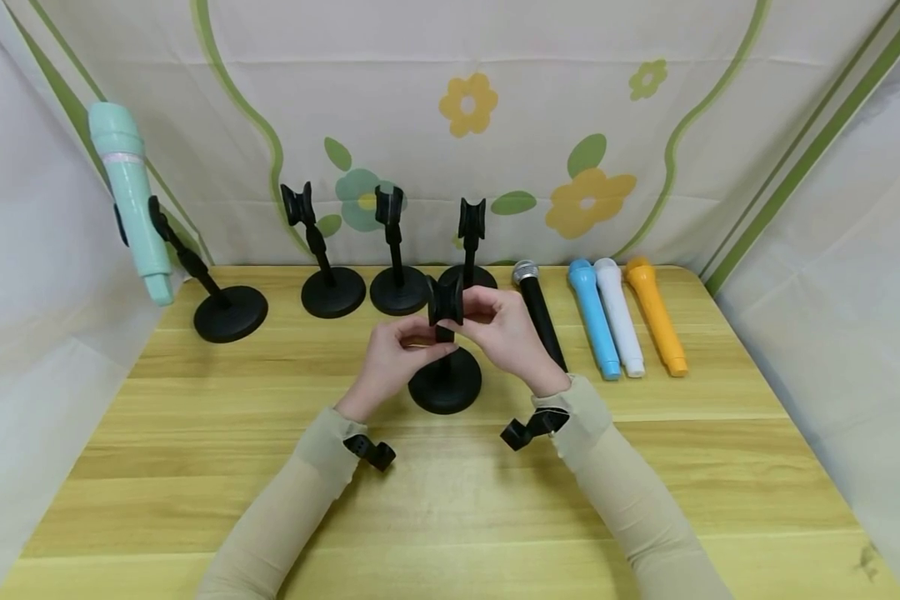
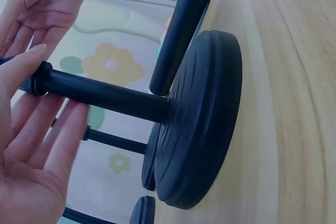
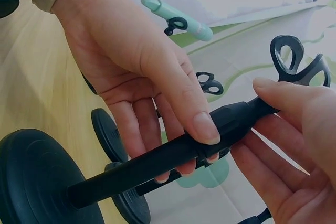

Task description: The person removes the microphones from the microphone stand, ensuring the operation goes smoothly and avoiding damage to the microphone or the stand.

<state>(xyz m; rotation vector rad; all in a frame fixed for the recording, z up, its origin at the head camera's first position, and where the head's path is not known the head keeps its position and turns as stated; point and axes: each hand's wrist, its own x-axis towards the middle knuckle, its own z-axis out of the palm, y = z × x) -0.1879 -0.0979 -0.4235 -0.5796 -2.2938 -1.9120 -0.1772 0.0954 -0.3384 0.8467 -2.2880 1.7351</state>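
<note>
A black microphone stand [image 1: 445, 385] with a round base and a clip on top is upright in front of me at the middle of the table. My left hand [image 1: 397, 358] pinches its pole at the collar, thumb on one side and fingers on the other, as the left wrist view shows. Higher up, my right hand [image 1: 510, 329] grips the neck just below the clip [image 3: 294, 61] between thumb and fingers. The clip holds no microphone. Behind my right hand lies a black microphone [image 1: 542, 321] with a silver head.
Three more black stands [image 1: 332, 292] with bare clips line the back of the table [image 1: 435, 517]. At the left, another stand [image 1: 230, 314] holds a mint-green microphone [image 1: 130, 200]. Blue [image 1: 595, 321], white [image 1: 621, 321] and orange [image 1: 657, 321] microphones lie at the back right, before a flowered cloth.
</note>
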